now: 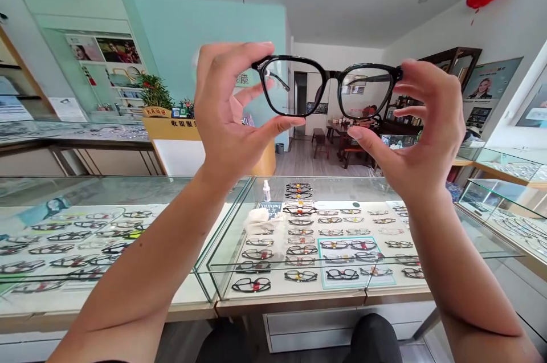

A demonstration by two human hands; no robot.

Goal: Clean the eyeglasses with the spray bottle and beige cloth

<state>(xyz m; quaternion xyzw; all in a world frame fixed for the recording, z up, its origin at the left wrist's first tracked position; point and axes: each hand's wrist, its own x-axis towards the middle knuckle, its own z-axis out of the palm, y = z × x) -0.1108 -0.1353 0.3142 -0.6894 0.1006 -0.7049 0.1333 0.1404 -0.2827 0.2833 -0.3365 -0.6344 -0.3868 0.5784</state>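
A pair of black-framed eyeglasses [331, 74] is held up in front of me at about eye height, its clear lenses facing me. My left hand [233, 101] grips its left end, fingers at the upper corner and thumb near the lower rim. At the other end, my right hand [429, 118] pinches the upper right corner, its thumb below the right lens. Part of a temple arm shows through the left lens. Below both forearms lies a glass display case [233, 289] with rows of eyeglasses [300, 276] in it.
A small white spray bottle [266, 191] and a crumpled white cloth [258, 217] are on the case. Another display case [85, 294] adjoins on the left, with a glass counter [504, 203] at right. Beyond stand a yellow-topped counter [171, 126] and dark wooden furniture [344, 138].
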